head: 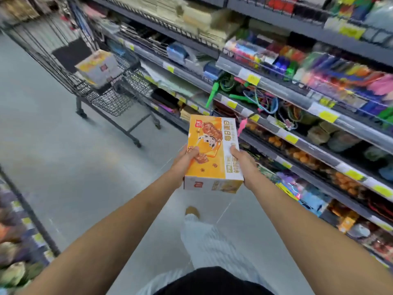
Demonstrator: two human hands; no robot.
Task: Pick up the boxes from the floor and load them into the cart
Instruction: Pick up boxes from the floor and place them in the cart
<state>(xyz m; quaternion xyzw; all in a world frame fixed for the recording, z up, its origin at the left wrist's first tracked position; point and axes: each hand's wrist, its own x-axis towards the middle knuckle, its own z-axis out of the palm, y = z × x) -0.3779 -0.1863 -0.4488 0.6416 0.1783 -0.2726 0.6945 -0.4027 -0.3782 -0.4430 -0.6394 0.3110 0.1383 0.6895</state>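
Between both hands, orange box (209, 152), L hand (184, 160) & R hand (244, 165) gripping sides

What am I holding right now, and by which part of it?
An orange box, held by its two long sides: left grip on the left side, right grip on the right, thumbs on top.

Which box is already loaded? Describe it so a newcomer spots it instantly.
Start at the black wire cart in the upper left, parked beside the long shelves. In its basket lies an orange and white box, next to a dark flat item. Unlike the matching carried box mid-frame, no hand touches it.
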